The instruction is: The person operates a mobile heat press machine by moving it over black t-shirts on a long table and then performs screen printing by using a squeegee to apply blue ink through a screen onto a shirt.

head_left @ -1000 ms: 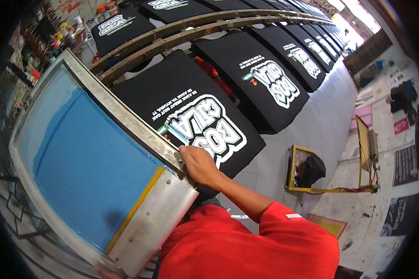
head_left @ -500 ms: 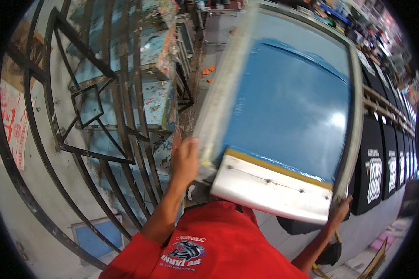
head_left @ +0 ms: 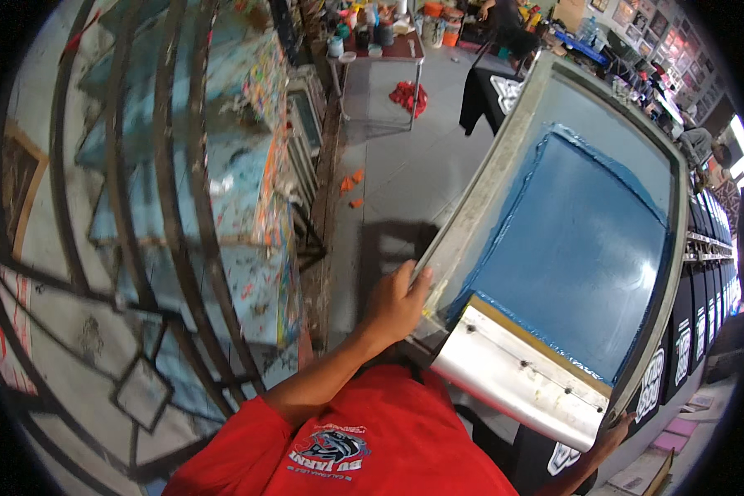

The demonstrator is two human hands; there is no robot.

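Observation:
I carry a screen-printing frame (head_left: pixel 474 217) in front of me, tilted, with its far end toward the upper right. Blue ink (head_left: pixel 574 240) covers most of its mesh, with thicker ridges around the edges. A squeegee (head_left: pixel 517 382) with a pale metal holder and a yellowish-brown blade lies across the near end, its blade against the ink. My left hand (head_left: pixel 397 307) is closed round the frame's left side near the bottom corner. At the near right corner my right hand (head_left: pixel 617 431) grips the frame; its fingers are partly hidden by frame and squeegee.
Dark metal bars (head_left: pixel 169 165) and paint-splattered blue steps (head_left: pixel 248 281) line the left. Ahead stands a small table (head_left: pixel 397 48) with jars; a red cloth (head_left: pixel 407 99) and orange scraps (head_left: pixel 351 180) lie on the floor. Black printed shirts (head_left: pixel 682 343) hang in a row at right. A person (head_left: pixel 698 142) is far right.
The frame, with the squeegee in it, has shifted right and turned clockwise in view. Both hands have kept hold of it. More of the floor and the small table ahead now shows.

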